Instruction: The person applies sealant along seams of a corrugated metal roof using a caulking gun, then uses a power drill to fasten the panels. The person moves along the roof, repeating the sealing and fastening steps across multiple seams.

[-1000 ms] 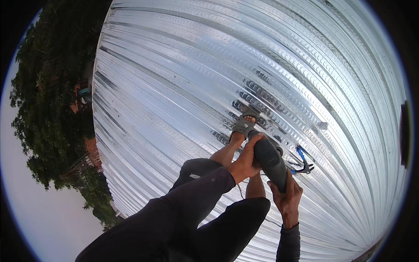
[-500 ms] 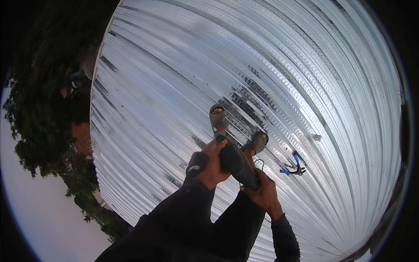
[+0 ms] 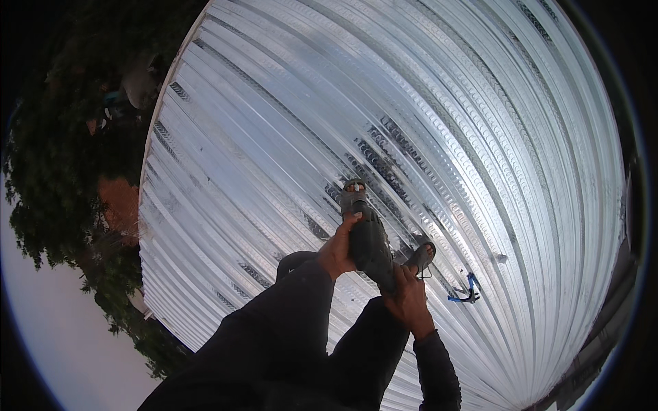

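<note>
Both hands hold a dark power drill (image 3: 370,248) over a corrugated metal roof (image 3: 425,123). My left hand (image 3: 338,248) grips the drill's upper body from the left. Lower down, my right hand (image 3: 406,298) is closed around its handle. The drill points away from me, toward my sandalled foot (image 3: 354,195) planted on the sheet. My other sandalled foot (image 3: 419,257) shows just right of the drill. My dark sleeves and trousers fill the lower middle of the view.
A small blue tool (image 3: 467,293) lies on the roof sheet to the right of my feet. The roof's edge (image 3: 147,171) runs down the left, with trees (image 3: 62,171) and ground far below it. Sky shows at lower left.
The view has swung, so the roof fills more of the frame. My feet have shifted on the sheet, one now further forward. Both hands have kept hold of the drill.
</note>
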`<state>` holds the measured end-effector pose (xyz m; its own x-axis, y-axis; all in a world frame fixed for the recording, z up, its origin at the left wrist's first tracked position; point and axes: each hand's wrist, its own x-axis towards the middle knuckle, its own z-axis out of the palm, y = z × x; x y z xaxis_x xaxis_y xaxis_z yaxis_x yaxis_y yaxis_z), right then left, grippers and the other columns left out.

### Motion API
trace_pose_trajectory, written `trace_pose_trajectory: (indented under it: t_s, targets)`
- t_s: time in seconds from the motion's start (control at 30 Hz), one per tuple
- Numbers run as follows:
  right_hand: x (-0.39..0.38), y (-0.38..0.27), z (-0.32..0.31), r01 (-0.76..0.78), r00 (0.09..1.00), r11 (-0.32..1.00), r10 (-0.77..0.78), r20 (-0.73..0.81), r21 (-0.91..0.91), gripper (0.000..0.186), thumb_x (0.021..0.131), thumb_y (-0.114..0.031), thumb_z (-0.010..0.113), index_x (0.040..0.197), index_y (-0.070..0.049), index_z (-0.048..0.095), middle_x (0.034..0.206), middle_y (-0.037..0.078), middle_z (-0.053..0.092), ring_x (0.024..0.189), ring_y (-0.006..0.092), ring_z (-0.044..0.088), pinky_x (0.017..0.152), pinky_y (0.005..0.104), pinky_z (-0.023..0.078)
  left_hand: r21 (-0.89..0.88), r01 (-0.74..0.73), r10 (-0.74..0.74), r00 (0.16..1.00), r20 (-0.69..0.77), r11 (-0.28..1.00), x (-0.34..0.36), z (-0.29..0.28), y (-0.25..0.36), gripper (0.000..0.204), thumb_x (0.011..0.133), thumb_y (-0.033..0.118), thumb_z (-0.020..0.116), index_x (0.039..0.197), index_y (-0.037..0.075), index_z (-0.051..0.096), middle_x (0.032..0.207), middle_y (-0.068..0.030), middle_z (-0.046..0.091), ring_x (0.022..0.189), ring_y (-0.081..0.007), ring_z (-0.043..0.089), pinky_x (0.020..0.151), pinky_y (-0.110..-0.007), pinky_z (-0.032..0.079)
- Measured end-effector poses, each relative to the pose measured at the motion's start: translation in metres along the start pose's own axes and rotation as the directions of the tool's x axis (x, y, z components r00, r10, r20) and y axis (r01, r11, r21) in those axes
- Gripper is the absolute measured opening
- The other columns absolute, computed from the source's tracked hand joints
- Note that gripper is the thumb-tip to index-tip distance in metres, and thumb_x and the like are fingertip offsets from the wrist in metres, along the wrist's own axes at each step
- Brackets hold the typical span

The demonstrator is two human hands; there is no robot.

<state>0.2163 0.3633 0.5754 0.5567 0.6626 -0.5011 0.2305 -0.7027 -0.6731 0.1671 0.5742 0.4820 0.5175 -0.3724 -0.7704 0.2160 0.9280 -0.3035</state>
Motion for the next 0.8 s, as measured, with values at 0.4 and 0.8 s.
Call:
trace_pose_trajectory:
  t_s: [0.4, 0.8]
  targets:
    - [0.162, -0.109, 0.026, -0.107, 0.99, 0.994, 0.108, 0.086, -0.013, 0.08, 0.076, -0.023, 0.081, 0.144, -0.002, 0.044, 0.119, 0.022, 0.064, 0.09, 0.0397, 0.071, 0.075, 0.0498, 0.058, 0.177, -0.121, 0.11, 0.991, 0.071, 0.977, -0.033, 0.042, 0.17, 0.055, 0.097, 0.043, 0.056, 0.135, 0.003, 0.056, 0.114, -0.0152, 0.067, 0.099, -0.0282, 0.069, 0.09, -0.046, 0.058]
    - [0.249, -0.153, 0.063, -0.178, 0.984, 0.973, 0.175, 0.036, 0.146, 0.084, 0.072, -0.018, 0.087, 0.145, -0.002, 0.049, 0.133, 0.016, 0.059, 0.109, 0.0364, 0.069, 0.086, 0.0459, 0.058, 0.109, -0.051, 0.06, 0.994, -0.09, 0.993, -0.026, 0.009, 0.274, 0.054, 0.096, 0.042, 0.059, 0.135, 0.005, 0.053, 0.113, -0.0125, 0.065, 0.1, -0.0254, 0.068, 0.09, -0.043, 0.058]
